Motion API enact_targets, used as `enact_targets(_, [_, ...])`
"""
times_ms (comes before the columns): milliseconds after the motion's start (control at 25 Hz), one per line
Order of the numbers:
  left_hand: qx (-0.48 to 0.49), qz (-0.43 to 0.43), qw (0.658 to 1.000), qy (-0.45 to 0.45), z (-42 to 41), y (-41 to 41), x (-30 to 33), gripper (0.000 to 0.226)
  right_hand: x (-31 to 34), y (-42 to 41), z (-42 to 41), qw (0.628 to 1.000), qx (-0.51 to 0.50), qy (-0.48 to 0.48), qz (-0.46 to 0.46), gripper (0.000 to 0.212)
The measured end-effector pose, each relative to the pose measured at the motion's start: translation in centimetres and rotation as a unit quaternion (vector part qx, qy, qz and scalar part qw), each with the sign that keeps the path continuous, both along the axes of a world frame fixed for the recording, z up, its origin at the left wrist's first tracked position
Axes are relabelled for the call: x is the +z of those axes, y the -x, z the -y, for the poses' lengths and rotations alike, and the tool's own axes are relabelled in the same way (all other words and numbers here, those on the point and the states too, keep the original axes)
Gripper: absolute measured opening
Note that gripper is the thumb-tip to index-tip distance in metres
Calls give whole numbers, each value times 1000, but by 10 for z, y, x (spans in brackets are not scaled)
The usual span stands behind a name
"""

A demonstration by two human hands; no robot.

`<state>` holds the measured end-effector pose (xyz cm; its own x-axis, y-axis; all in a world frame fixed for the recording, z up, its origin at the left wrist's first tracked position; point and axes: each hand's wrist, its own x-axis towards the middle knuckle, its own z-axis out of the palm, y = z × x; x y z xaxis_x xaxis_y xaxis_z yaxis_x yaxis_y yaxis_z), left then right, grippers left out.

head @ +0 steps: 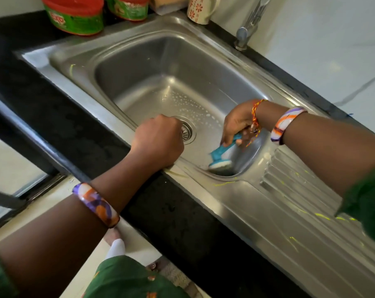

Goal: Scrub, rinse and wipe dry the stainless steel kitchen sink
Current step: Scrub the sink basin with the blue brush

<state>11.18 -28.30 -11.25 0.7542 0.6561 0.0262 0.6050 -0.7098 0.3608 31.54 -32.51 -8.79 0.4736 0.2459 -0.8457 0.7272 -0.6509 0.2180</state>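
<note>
Scrubbing is underway — her right hand [238, 123] has a closed grip on the teal brush [222, 157] at the sink [139, 67] basin's near corner; left hand [160, 143], fisted, holds nothing — rinsing and drying remain.

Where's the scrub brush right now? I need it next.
In the head view, the scrub brush is in the right hand, at the sink basin's near-right corner, right of the drain.

A rectangular stainless steel kitchen sink [139, 67] is set into a black desk [42, 87], with a round drain strainer [187, 131] in its wet, droplet-speckled floor and a ribbed, yellow-streaked drainboard [300, 201] alongside. A teal plastic scrub brush with white bristles [219, 158] presses, tilted, into the basin's near corner.
</note>
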Motion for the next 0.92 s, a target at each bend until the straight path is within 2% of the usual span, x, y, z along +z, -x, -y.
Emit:
enact_targets(40, [1, -3, 1000, -1, 0, 0, 1, 24, -1, -8, 0, 995, 58, -47, 68, 38])
enact_targets(80, [1, -5, 1000, -2, 0, 1, 1, 24, -3, -15, 3, 975, 144, -97, 141, 36])
enact_targets(120, [0, -6, 1000, -3, 2, 1, 1, 23, -5, -17, 5, 959, 188, -113, 177, 30])
enact_targets(160, [-2, -7, 1000, -4, 2, 2, 1, 22, -8, -12, 5, 967, 184, -109, 141, 24])
enact_targets(240, [-2, -9, 1000, -6, 2, 1, 1, 20, -15, 8, 11, 998, 56, -21, 0, 21])
enact_targets(280, [-1, -10, 1000, -6, 1, 0, 1, 19, -21, 11, 11, 1000, 27, -13, -8, 25])
enact_targets(320, [-1, -10, 1000, -5, 1, 0, 1, 19, -24, 6, 8, 996, 70, -32, 36, 30])
enact_targets(400, [-4, -8, 1000, -3, 1, -1, 0, 18, -26, -8, 10, 953, 189, -129, 199, 33])
enact_targets(440, [-4, -9, 1000, 0, 2, 0, 0, 18, -28, -11, 12, 956, 174, -132, 198, 31])
enact_targets(480, [-6, -11, 1000, 3, 3, 1, 0, 18, -32, -8, 10, 973, 146, -121, 129, 31])
enact_targets(520, [-7, -12, 1000, 5, 3, 1, 1, 18, -29, 2, 12, 995, 69, -64, 40, 31])
enact_targets(560, [-9, -12, 1000, 6, 1, 1, 1, 17, -33, 5, 13, 999, 27, -24, -16, 30])
enact_targets(600, [-9, -11, 1000, 7, 0, 1, 2, 17, -35, 6, 12, 999, 49, -18, 0, 32])
enact_targets(640, [-11, -12, 1000, 8, 1, 1, 2, 17, -36, 2, 11, 990, 117, -41, 73, 32])
enact_targets(680, [-14, -11, 1000, 10, 1, 1, 3, 17, -35, -5, 11, 963, 193, -88, 167, 32])
enact_targets(720, [-17, -11, 1000, 11, 1, 1, 3, 17, -32, -5, 11, 948, 208, -119, 211, 30])
enact_targets(760, [-18, -12, 1000, 11, 2, 1, 3, 17, -34, -4, 9, 957, 190, -119, 182, 26])
enact_targets(800, [-18, -10, 1000, 10, 2, 2, 3, 17, -35, 4, 6, 979, 148, -102, 99, 23])
enact_targets(840, [-17, -9, 1000, 11, 1, 2, 2, 18, -32, 14, 6, 996, 71, -46, 11, 23])
enact_targets(880, [-16, -6, 1000, 12, 1, 1, 1, 18, -31, 16, 6, 999, 35, -12, -33, 24])
enact_targets(920, [-15, -4, 1000, 12, 0, 1, 0, 18, -28, 11, 6, 997, 74, -8, -9, 27])
